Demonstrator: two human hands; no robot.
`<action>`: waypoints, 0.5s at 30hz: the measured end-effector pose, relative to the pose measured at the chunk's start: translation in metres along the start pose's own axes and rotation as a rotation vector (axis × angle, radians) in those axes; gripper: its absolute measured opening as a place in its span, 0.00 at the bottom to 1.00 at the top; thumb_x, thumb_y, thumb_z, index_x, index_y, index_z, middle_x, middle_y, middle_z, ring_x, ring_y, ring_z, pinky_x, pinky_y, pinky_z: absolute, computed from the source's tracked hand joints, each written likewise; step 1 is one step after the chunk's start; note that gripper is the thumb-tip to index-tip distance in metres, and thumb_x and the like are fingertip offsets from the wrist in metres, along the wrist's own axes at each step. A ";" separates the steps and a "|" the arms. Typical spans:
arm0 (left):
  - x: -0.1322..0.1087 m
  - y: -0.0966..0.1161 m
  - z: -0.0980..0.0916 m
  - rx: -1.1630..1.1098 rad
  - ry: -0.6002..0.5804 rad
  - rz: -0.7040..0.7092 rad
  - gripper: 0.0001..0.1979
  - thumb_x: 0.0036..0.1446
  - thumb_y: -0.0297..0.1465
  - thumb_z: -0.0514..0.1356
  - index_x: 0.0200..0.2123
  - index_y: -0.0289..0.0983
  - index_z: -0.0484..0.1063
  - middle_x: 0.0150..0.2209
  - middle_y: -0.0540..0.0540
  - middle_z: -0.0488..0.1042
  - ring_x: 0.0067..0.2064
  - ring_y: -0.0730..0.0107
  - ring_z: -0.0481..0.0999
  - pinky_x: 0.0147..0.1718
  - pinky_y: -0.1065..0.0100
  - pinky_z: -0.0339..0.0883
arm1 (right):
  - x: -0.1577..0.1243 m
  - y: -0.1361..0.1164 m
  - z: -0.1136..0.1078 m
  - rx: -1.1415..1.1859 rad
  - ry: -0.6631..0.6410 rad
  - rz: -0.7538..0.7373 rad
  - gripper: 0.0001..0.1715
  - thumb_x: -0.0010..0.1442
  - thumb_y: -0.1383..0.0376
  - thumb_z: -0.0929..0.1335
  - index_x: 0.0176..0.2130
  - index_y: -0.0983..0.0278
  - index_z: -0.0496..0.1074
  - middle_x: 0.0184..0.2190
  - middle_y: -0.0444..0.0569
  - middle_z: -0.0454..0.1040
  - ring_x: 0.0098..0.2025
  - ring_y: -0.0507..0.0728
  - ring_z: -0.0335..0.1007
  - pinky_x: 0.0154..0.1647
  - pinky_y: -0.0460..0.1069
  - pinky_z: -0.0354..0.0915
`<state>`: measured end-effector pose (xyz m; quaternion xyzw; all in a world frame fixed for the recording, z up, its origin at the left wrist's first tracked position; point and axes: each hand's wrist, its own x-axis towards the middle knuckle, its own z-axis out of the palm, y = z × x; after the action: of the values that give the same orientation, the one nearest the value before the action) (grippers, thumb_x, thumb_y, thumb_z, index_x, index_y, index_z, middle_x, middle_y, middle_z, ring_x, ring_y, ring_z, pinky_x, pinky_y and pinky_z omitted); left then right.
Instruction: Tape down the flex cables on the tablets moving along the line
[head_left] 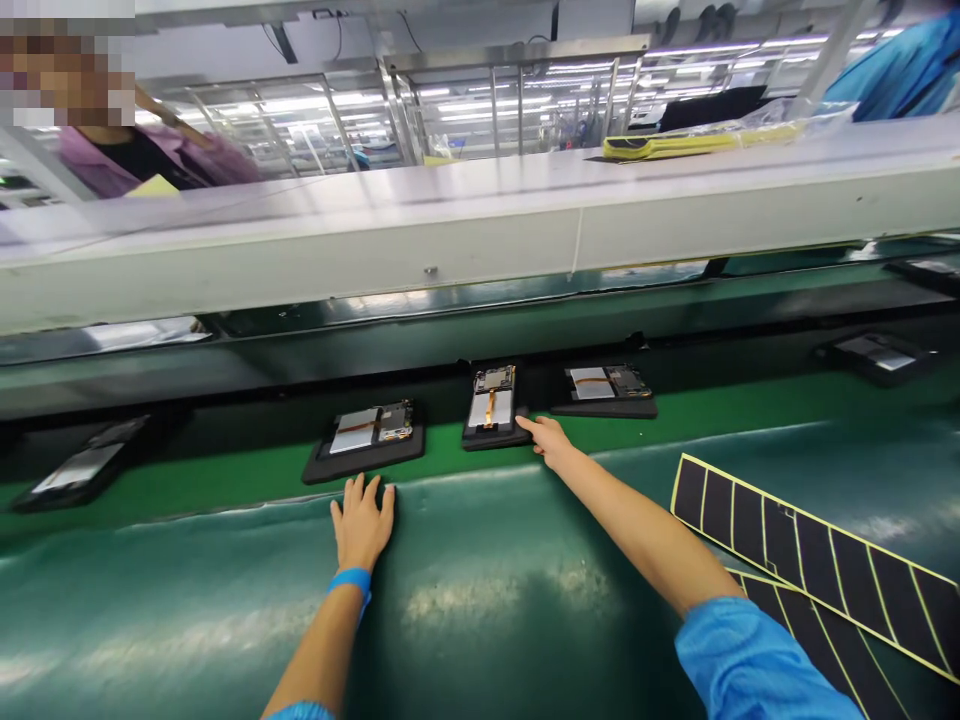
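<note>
My blue sleeves (757, 655) run off the bottom edge. The upper black sheet (814, 555), cropped at right, hides part of the lower sheet (814, 640). I can't make out the tiny parts (495, 378) on the open device (480, 410) at my right hand (551, 441).

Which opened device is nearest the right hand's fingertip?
The lengthwise device between two crosswise ones; the right hand has a fingertip at this device's black tray, while the others lie farther away.
</note>
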<state>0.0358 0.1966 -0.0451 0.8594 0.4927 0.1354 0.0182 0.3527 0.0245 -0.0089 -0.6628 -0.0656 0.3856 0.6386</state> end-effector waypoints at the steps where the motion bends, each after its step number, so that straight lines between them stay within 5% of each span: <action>1: 0.000 0.000 0.000 -0.002 0.002 0.002 0.27 0.70 0.40 0.45 0.61 0.29 0.70 0.68 0.31 0.63 0.72 0.45 0.55 0.68 0.39 0.48 | -0.002 -0.001 0.000 -0.006 -0.011 0.016 0.22 0.69 0.57 0.70 0.58 0.64 0.69 0.56 0.54 0.72 0.52 0.61 0.73 0.51 0.60 0.73; 11: 0.001 0.000 0.000 -0.028 0.018 0.011 0.26 0.70 0.39 0.47 0.59 0.31 0.72 0.65 0.32 0.67 0.71 0.45 0.57 0.67 0.38 0.49 | -0.045 0.010 -0.033 0.028 -0.100 0.101 0.16 0.69 0.57 0.69 0.50 0.66 0.72 0.44 0.49 0.75 0.39 0.54 0.75 0.38 0.51 0.74; 15: 0.001 0.000 -0.001 -0.044 0.029 0.013 0.26 0.69 0.39 0.47 0.59 0.31 0.72 0.66 0.31 0.66 0.71 0.44 0.56 0.67 0.37 0.48 | -0.083 0.026 -0.063 0.081 -0.106 0.097 0.16 0.61 0.56 0.74 0.35 0.68 0.74 0.24 0.41 0.71 0.21 0.47 0.62 0.20 0.43 0.57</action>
<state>0.0357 0.1972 -0.0445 0.8599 0.4842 0.1588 0.0290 0.3221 -0.0778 -0.0038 -0.6176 -0.0516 0.4528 0.6410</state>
